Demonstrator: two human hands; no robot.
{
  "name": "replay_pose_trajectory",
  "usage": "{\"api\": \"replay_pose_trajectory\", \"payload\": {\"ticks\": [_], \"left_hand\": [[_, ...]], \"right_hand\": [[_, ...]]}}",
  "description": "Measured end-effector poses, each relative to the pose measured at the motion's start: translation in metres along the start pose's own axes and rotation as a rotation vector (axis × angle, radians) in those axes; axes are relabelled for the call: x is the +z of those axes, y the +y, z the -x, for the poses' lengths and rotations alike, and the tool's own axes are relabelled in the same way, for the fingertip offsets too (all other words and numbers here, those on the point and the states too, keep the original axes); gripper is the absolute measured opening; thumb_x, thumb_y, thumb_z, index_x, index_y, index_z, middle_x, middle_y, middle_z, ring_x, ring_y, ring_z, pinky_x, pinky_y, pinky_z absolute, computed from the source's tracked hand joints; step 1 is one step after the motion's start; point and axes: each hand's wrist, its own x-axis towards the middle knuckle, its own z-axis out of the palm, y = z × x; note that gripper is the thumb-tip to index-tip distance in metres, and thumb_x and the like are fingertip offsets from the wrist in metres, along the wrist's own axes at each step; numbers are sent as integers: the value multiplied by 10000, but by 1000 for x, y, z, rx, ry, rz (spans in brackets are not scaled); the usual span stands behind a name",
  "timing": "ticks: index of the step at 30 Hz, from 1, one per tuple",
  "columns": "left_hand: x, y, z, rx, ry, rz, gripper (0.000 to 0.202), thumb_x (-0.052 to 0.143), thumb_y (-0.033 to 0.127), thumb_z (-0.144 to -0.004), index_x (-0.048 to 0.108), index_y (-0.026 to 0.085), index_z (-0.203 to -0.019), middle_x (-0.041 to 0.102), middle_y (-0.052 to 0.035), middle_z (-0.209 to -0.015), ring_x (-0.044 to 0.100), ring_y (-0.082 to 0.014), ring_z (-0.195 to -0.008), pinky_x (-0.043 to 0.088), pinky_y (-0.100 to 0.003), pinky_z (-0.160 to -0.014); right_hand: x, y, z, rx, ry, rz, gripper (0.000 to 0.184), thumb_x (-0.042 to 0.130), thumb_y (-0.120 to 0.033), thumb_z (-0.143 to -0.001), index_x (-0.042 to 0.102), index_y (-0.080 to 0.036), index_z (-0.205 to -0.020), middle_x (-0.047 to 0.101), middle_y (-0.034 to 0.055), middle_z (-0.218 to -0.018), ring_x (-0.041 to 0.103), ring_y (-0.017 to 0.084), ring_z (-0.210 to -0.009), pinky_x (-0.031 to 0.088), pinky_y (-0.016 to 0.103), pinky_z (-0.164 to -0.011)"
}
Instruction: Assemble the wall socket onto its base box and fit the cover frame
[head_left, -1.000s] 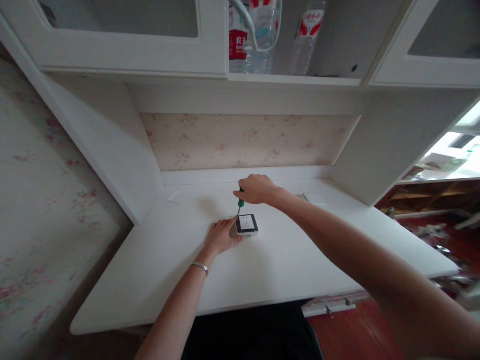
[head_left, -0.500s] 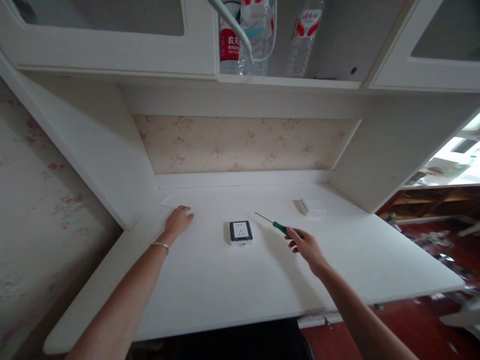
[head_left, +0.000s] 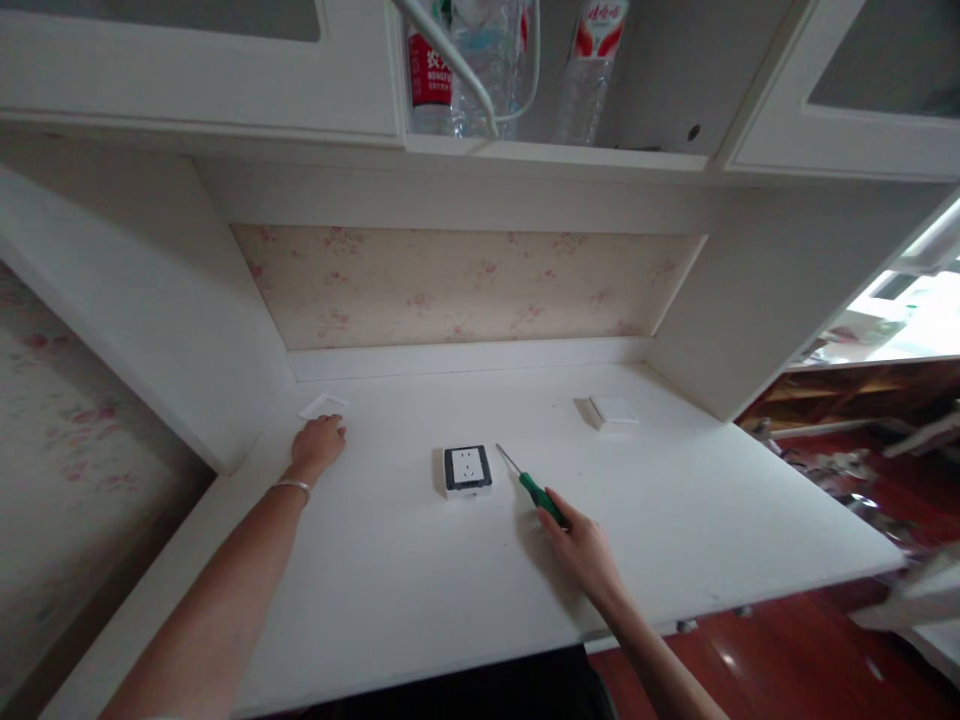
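At the left of the white desk, my left hand [head_left: 319, 445] rests with bent fingers on the near edge of a thin white square frame [head_left: 324, 404]; the fingers partly cover it. My right hand [head_left: 581, 545] is wrapped round the green handle of a screwdriver [head_left: 538, 492]. Its metal shaft points up and left, and the tip is a little to the right of a wall socket [head_left: 467, 467]. This socket lies face up, with a white middle and a dark surround, and neither hand touches it.
A small white square box [head_left: 613, 411] lies at the desk's back right. Above hangs a white cabinet with plastic bottles [head_left: 589, 75] on its shelf and a white cable [head_left: 457, 65] in front. The desk's front edge [head_left: 420, 680] is near me.
The view has shifted slightly. My left hand has moved left to the white frame's near edge. My right hand has brought the screwdriver lower and left, nearer the wall socket.
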Motion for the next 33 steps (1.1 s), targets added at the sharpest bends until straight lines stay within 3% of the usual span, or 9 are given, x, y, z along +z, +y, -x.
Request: {"api": "replay_pose_trajectory", "payload": {"ticks": [4, 10, 16, 21, 27, 31, 33], "left_hand": [[-3, -4, 5, -3, 26, -16, 417, 402, 285, -838, 566, 138, -1193, 597, -161, -1114, 543, -294, -1018, 441, -382, -827], [-13, -12, 22, 14, 56, 29, 313, 393, 217, -828, 688, 149, -907, 603, -160, -1000, 550, -300, -973, 446, -382, -778], [-31, -12, 42, -120, 194, 209, 314, 369, 232, -863, 633, 145, -1010, 573, -168, -1100, 525, -321, -1049, 423, -420, -839], [-50, -5, 49, -237, 226, 493, 336, 348, 310, -898, 582, 157, -1083, 661, -122, -987, 605, -280, -924, 470, -393, -758], [-61, 32, 81, -116, 106, 913, 389, 355, 404, -897, 595, 145, -1058, 690, -71, -981, 657, -154, -783, 516, -248, -633], [-69, 71, 117, -40, -90, 1425, 430, 550, 500, -783, 630, 144, -1011, 686, -82, -924, 635, -148, -737, 486, -230, -589], [-73, 90, 135, -30, -143, 1525, 455, 612, 511, -737, 633, 153, -1018, 684, -74, -877, 615, -139, -712, 449, -208, -548]], "right_hand": [[5, -5, 10, -206, 34, 251, 467, 431, -456, -854, 540, -259, -1263, 649, 63, -1044, 625, 215, -820, 474, 330, -740], [11, -14, 15, -265, 55, 346, 463, 425, -477, -857, 547, -252, -1243, 618, 67, -1039, 616, 214, -855, 471, 316, -760], [4, -8, 8, -128, 88, 66, 462, 420, -527, -848, 612, -216, -1132, 635, 79, -1021, 611, 200, -791, 465, 310, -752], [-5, 5, 3, 47, 207, -234, 493, 408, -584, -822, 624, -192, -1028, 661, 72, -887, 591, 198, -723, 463, 289, -637], [-3, 3, 11, 15, 254, -266, 445, 446, -576, -810, 614, -191, -954, 639, 55, -816, 571, 194, -699, 450, 292, -621], [4, -20, 22, -154, 244, -158, 341, 470, -489, -844, 590, -195, -968, 609, 59, -839, 554, 183, -706, 456, 305, -663], [7, -37, 27, -277, 196, -122, 302, 473, -444, -859, 569, -204, -1014, 588, 70, -928, 547, 173, -726, 468, 303, -665]]}}
